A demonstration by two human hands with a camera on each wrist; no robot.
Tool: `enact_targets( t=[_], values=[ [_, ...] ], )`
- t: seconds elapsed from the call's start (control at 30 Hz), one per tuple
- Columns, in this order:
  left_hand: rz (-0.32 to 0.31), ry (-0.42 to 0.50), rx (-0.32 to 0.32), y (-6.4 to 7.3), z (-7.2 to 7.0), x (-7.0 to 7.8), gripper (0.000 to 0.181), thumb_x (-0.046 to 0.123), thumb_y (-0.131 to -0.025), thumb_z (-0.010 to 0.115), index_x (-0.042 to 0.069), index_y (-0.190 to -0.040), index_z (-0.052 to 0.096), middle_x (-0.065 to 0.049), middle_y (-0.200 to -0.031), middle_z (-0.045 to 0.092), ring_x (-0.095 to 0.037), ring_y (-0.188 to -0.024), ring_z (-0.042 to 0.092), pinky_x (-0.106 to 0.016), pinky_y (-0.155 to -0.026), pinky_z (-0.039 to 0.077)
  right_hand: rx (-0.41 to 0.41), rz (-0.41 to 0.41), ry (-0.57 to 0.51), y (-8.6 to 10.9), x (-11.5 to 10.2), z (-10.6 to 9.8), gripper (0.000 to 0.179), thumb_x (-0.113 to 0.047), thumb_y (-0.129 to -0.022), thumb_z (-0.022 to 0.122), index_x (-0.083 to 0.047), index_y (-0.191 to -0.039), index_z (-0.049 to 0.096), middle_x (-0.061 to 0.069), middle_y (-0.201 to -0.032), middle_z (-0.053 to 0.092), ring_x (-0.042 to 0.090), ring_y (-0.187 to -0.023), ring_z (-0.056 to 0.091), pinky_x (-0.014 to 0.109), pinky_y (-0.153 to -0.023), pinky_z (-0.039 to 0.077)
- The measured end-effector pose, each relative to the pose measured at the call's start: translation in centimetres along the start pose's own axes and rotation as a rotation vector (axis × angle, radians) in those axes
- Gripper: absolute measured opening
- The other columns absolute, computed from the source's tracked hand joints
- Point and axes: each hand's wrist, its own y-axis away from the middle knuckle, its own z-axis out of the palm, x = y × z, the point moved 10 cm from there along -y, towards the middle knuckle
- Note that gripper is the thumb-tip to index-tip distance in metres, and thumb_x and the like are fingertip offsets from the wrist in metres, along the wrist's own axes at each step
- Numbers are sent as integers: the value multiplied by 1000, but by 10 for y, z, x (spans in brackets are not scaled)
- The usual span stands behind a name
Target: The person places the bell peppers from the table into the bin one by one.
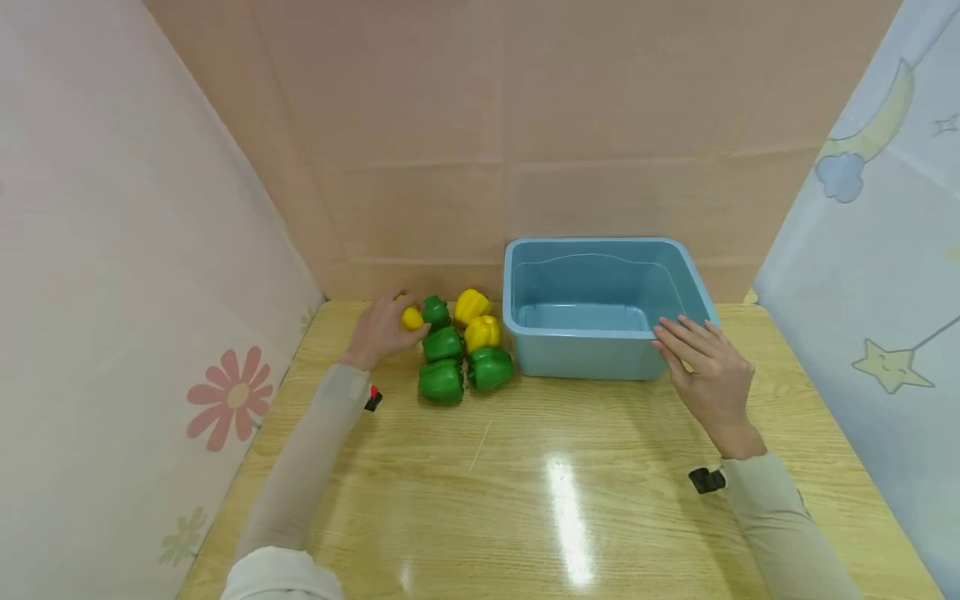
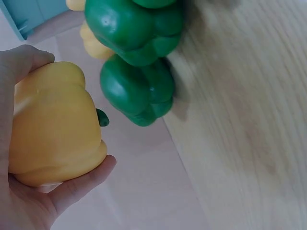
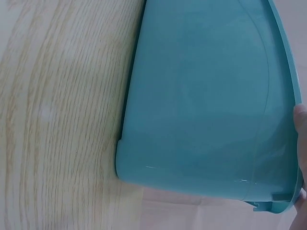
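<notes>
My left hand (image 1: 381, 329) grips a yellow bell pepper (image 2: 57, 124) at the far left end of a group of peppers. Its thumb and fingers wrap opposite sides, and a short green stem shows in the left wrist view. Close beside it are green bell peppers (image 1: 442, 344) and two more yellow bell peppers (image 1: 482, 333). My right hand (image 1: 708, 375) rests on the front right corner of a blue plastic bin (image 1: 585, 333), fingers stretched over the rim. In the right wrist view the bin's outer wall fills much of the frame and only part of the hand shows.
The bin's open top faces up, with its bare floor (image 1: 585, 317) visible. A wooden table (image 1: 480, 500) lies under everything. A tan sheet (image 1: 502, 150) stands behind, and patterned panels rise at left and right. Small black devices sit at both wrists.
</notes>
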Motion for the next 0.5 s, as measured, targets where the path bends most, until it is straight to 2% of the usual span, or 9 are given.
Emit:
enact_targets(
  t=[0.27, 0.5],
  values=[
    [37, 30, 35, -14, -7, 18, 36, 32, -92, 81, 7, -117, 75, -13, -124, 66, -29, -94, 66, -44, -74, 61, 10, 2, 1, -1, 0, -2, 36, -14, -85, 87, -11, -120, 82, 13, -118, 80, 45, -105, 77, 67, -101, 54],
    [70, 47, 61, -23, -14, 30, 35, 30, -92, 81, 6, -117, 74, -12, -122, 66, -28, -91, 66, -41, -68, 60, 28, 3, -11, 1, 0, 0, 30, -29, -96, 80, -10, -119, 82, 16, -115, 80, 46, -104, 77, 63, -105, 54]
  ],
)
